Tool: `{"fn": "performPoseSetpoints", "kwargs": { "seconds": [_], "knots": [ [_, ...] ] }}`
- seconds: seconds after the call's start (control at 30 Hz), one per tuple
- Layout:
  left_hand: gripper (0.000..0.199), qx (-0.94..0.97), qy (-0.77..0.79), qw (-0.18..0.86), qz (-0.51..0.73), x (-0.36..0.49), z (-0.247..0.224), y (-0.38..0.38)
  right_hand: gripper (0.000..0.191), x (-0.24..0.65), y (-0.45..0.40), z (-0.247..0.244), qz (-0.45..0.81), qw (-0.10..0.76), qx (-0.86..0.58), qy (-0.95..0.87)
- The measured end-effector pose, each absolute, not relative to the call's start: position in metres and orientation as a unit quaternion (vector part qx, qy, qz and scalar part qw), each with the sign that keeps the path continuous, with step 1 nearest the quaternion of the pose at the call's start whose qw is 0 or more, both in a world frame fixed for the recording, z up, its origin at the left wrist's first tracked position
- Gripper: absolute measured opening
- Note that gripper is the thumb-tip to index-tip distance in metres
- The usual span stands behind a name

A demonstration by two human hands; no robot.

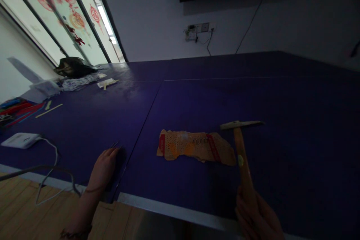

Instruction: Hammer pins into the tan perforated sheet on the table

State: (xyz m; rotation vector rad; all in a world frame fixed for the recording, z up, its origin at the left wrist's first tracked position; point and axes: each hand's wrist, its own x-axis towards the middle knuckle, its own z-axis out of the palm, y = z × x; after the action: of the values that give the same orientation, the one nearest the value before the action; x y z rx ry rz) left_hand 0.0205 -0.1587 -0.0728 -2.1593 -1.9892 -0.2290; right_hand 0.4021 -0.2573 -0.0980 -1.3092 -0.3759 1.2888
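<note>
Presently, left hand (103,167) on the desk (182,105), hammer (242,153) in the right hand (260,212)

At the far left, red and blue strips (21,111) lie on the desk, with a flat white box (21,140) nearer the person and a pale cable (55,149) running from it to the near edge. Farther back sits a dark bag (73,67).

Next comes the left hand, resting low on the desk with its fingers bent. Thin slivers (114,144), likely metal, show at the fingertips; I cannot tell whether the fingers pinch them or only lie beside them. They should be light, stiff and easy to lose, best pinched near the middle.

Past the desk's seam, well apart from that hand, lies the cardboard (197,146), a ragged brown strip with red bands, flat on the purple top. It looks light and somewhat bendy, apt to tear at its uneven borders; the long edges offer a place to lift from.

Farther right, the right hand is wrapped around the lower wooden handle of the hammer, whose slim head shows above the cardboard's right end; whether it touches the desk is unclear. The hammer is probably rigid and head-heavy, and smooth wood could turn in a loose grip, so low on the handle seems a sound hold.
</note>
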Motion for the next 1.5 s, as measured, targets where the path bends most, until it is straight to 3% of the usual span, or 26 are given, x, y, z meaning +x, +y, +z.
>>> {"fn": "performPoseSetpoints", "kwargs": {
  "seconds": [0.13,0.23,0.37,0.5,0.77,1.03,1.13,1.23,1.5],
  "knots": [
    [0.034,-0.688,-0.718,0.019,-0.103,0.027,-0.063,-0.155,0.051,0.402,-0.256,-0.099,0.538,0.597,-0.575,-0.152],
    [0.026,-0.655,-0.719,-0.094,-0.211,0.043,-0.055,-0.156,0.045,0.402,-0.255,-0.101,0.554,0.588,-0.563,-0.173],
    [0.025,-0.589,-0.62,-0.317,-0.41,0.083,-0.045,-0.167,0.045,0.406,-0.254,-0.105,0.555,0.581,-0.569,-0.175],
    [0.028,-0.525,-0.499,-0.455,-0.518,0.126,-0.043,-0.172,0.042,0.409,-0.253,-0.107,0.566,0.576,-0.56,-0.188],
    [0.015,-0.467,-0.42,-0.566,-0.534,0.175,-0.045,-0.167,0.047,0.408,-0.249,-0.111,0.551,0.59,-0.568,-0.163],
    [0.018,-0.458,-0.416,-0.581,-0.529,0.187,-0.055,-0.164,0.049,0.41,-0.251,-0.122,0.546,0.593,-0.573,-0.149],
    [0.024,-0.51,-0.447,-0.536,-0.503,0.186,-0.056,-0.164,0.051,0.413,-0.251,-0.123,0.554,0.591,-0.571,-0.138],
    [0.013,-0.591,-0.467,-0.471,-0.459,0.185,-0.052,-0.158,0.05,0.415,-0.25,-0.123,0.564,0.583,-0.567,-0.144],
    [0.012,-0.696,-0.472,-0.354,-0.409,0.2,-0.069,-0.105,0.034,0.403,-0.25,-0.106,0.557,0.599,-0.531,-0.221]
  ]
}}
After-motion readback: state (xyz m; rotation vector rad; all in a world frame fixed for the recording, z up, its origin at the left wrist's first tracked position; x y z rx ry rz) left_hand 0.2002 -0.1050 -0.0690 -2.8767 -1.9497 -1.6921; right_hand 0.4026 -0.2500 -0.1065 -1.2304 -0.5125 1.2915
